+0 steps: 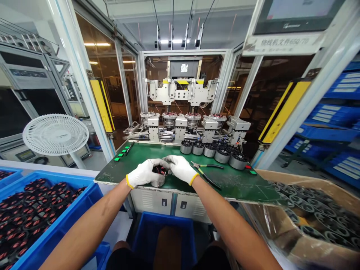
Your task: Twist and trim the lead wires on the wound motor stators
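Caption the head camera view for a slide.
Two white-gloved hands hold a copper-wound metal stator at a green workbench, beside green-handled metal cutters.

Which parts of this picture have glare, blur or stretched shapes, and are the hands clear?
Head view: bright bars of light reflect in the tinted left panel; the fan and carton look stretched toward the edges; the carton's metal rings look soft; the left hand and right hand look fairly sharp.
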